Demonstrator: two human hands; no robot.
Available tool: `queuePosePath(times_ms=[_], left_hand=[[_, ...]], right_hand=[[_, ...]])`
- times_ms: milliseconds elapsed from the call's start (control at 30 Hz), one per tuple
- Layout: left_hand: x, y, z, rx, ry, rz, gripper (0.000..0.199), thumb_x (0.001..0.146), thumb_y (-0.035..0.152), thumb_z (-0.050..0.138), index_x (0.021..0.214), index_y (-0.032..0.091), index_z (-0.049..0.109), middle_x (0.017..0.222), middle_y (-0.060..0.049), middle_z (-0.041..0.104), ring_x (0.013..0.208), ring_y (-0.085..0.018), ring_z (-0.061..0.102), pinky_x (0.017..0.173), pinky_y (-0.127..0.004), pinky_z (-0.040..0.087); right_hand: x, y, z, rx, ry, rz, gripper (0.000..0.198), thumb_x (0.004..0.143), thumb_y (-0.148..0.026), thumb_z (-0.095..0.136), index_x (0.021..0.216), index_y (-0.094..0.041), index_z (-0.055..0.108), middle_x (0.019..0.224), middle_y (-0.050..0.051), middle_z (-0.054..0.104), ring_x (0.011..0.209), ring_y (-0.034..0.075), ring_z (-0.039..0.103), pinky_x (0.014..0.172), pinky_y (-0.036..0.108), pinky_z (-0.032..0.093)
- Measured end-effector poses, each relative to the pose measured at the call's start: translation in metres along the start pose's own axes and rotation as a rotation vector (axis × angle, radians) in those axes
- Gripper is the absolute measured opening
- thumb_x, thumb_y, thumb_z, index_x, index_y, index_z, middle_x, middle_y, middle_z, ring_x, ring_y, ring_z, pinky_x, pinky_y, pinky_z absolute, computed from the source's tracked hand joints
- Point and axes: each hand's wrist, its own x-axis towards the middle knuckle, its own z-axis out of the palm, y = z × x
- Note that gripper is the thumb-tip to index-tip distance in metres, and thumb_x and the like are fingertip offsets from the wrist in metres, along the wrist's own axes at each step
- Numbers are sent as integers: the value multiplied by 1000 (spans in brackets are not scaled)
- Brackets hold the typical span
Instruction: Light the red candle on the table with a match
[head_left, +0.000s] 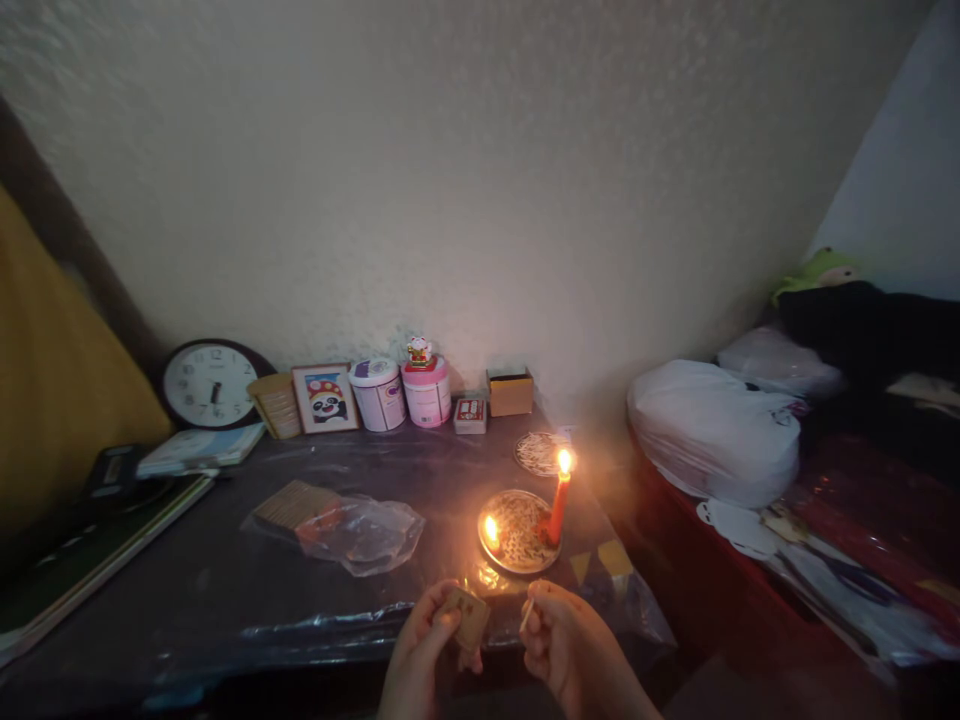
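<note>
My left hand (426,640) grips a small tan matchbox (470,618) with dark marks on its face, thumb on top. In my right hand (561,640) a thin pale matchstick (527,614) is pinched between thumb and fingers; no flame shows on it. Both hands are at the table's front edge, side by side and apart. Just beyond them lies a round patterned plate (517,560). A lit red candle (559,508) stands on its right side, slightly tilted. A second small flame (491,530) burns at the plate's left; what feeds it cannot be made out.
Behind the plate is another patterned disc (540,455). A clear plastic bag (367,535) lies left on the plastic-covered table (225,560). Along the wall stand a clock (210,385), a panda picture (327,400), two tins (426,395) and a small box (510,395). White bags (712,430) sit right.
</note>
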Motion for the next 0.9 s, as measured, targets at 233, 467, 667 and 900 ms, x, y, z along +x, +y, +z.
queuePosePath(times_ms=[233,467,667,900], left_hand=[[-3,7,-3,-133,108,-120,28,73,19,64,101,17,60,69,-1,64,54,-15,56,49,-28,42],[1,6,-3,-226,4,-153,16,69,28,67,67,12,65,46,4,46,36,-7,36,37,-22,28],[4,2,-10,-245,-72,-164,27,75,36,63,67,11,67,40,4,44,33,-8,36,37,-23,24],[9,-11,-18,-146,-46,-222,39,70,52,64,60,15,64,38,1,48,34,-8,38,40,-22,23]], right_hand=[[-5,-7,10,-22,38,21,24,65,-30,74,61,-16,55,50,-5,54,41,5,42,42,19,28],[-5,-5,12,-152,-7,-46,17,65,-25,70,59,-14,58,50,-2,57,46,8,50,43,18,33],[-15,-11,19,-472,-96,-180,21,73,-34,69,67,-14,65,64,0,61,50,8,53,49,21,39],[-19,-2,27,-440,-516,-398,14,77,-36,70,81,-22,72,101,9,67,91,23,64,80,37,49]])
